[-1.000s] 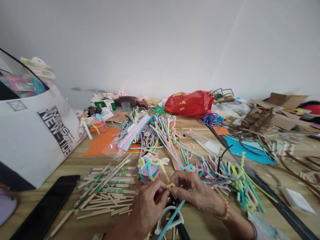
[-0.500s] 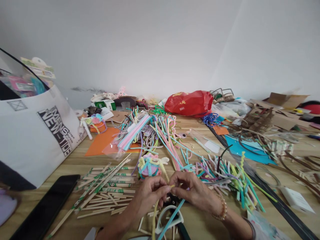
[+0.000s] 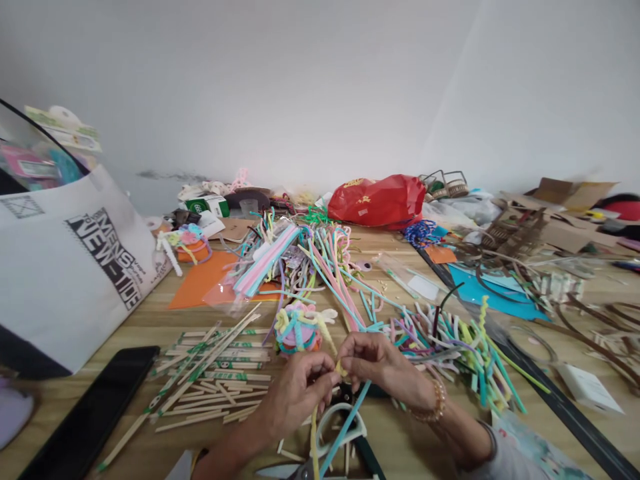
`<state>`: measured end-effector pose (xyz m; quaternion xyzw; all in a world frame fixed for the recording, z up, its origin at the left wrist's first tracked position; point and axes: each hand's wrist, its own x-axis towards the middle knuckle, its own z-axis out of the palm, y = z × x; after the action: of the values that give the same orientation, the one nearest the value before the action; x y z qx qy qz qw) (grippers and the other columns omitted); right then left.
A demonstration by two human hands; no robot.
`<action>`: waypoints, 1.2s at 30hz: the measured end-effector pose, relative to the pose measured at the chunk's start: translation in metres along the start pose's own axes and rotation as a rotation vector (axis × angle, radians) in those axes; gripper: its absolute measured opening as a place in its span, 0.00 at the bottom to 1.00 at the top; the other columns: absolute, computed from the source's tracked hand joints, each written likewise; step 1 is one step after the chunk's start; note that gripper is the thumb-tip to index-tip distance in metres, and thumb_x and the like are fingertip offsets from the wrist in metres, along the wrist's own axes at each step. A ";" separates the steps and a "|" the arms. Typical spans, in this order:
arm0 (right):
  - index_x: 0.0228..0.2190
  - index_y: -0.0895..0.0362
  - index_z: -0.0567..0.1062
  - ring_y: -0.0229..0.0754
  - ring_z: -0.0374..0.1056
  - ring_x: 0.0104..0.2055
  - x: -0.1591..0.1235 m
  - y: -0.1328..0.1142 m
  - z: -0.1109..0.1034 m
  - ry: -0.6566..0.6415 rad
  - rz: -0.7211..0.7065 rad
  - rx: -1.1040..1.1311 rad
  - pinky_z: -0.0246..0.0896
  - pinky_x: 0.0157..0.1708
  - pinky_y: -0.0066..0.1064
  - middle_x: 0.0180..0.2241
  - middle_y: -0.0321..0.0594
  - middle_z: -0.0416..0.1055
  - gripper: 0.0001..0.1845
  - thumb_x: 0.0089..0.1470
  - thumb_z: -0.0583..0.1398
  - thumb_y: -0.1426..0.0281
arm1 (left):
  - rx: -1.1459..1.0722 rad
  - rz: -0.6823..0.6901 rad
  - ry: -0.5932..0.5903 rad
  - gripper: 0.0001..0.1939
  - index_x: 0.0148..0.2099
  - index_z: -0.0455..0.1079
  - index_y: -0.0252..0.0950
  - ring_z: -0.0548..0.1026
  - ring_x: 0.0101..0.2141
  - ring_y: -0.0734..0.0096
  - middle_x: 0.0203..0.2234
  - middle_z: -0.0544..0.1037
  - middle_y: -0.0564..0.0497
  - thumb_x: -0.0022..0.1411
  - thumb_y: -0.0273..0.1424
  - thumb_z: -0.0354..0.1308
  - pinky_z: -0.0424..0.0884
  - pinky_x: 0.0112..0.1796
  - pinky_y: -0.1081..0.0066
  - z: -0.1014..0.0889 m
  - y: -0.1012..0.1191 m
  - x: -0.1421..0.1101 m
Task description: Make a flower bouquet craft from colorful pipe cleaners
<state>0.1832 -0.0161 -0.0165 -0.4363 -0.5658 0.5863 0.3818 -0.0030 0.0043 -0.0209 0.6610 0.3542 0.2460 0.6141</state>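
Note:
Between my two hands is a yellow pipe cleaner, bent into a small curl at the fingertips, with its long tail hanging down toward the table's front edge. My left hand pinches it from the left. From the right, my right hand grips the curled part with thumb and fingers, a beaded bracelet on its wrist. Under the hands lie white-handled scissors and a light blue pipe cleaner crossing them. Just beyond the left hand sits a ball-shaped piece of coloured pipe cleaners.
Wooden sticks and a black phone lie on the left, beside a white tote bag. Pipe cleaner piles stand in the middle and on the right. A red bag rests near the wall; a white charger is far right.
The yellow loop at my fingertips has been turned and pinched smaller. Its tail came into view below my left hand. The camera view has shifted slightly.

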 end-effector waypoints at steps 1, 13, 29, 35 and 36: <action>0.30 0.60 0.72 0.32 0.64 0.20 0.001 0.001 0.000 -0.001 0.005 0.018 0.63 0.23 0.25 0.21 0.32 0.67 0.20 0.50 0.64 0.55 | 0.018 0.001 0.018 0.14 0.26 0.68 0.34 0.66 0.18 0.75 0.15 0.69 0.56 0.58 0.39 0.57 0.59 0.22 0.75 0.000 0.000 0.000; 0.34 0.59 0.70 0.32 0.63 0.22 0.002 0.011 0.002 0.009 -0.035 -0.058 0.61 0.24 0.23 0.24 0.32 0.68 0.16 0.55 0.62 0.58 | -0.218 -0.086 0.023 0.21 0.27 0.72 0.32 0.69 0.21 0.73 0.21 0.76 0.50 0.52 0.47 0.62 0.64 0.24 0.75 0.002 -0.006 0.006; 0.33 0.56 0.70 0.38 0.67 0.33 -0.009 -0.002 0.011 0.136 -0.355 -0.767 0.62 0.35 0.27 0.31 0.38 0.70 0.07 0.61 0.53 0.75 | 0.030 0.018 0.034 0.19 0.24 0.63 0.36 0.63 0.20 0.74 0.16 0.67 0.55 0.63 0.42 0.51 0.57 0.24 0.74 0.006 -0.023 0.006; 0.31 0.58 0.70 0.34 0.63 0.25 -0.005 0.002 0.010 0.153 -0.116 -0.496 0.56 0.25 0.23 0.24 0.33 0.67 0.04 0.57 0.57 0.71 | 0.073 0.068 0.181 0.16 0.25 0.63 0.36 0.64 0.21 0.73 0.17 0.66 0.56 0.63 0.38 0.51 0.58 0.26 0.74 0.010 -0.018 0.002; 0.30 0.58 0.69 0.34 0.62 0.25 -0.004 0.003 0.011 0.161 -0.102 -0.465 0.55 0.24 0.23 0.23 0.32 0.66 0.04 0.57 0.57 0.71 | 0.086 0.073 0.203 0.16 0.26 0.64 0.36 0.64 0.21 0.73 0.18 0.66 0.56 0.64 0.38 0.51 0.58 0.26 0.74 0.011 -0.018 0.001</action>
<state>0.1740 -0.0241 -0.0193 -0.5284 -0.6746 0.3837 0.3441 0.0034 -0.0023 -0.0400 0.6707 0.4006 0.3185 0.5369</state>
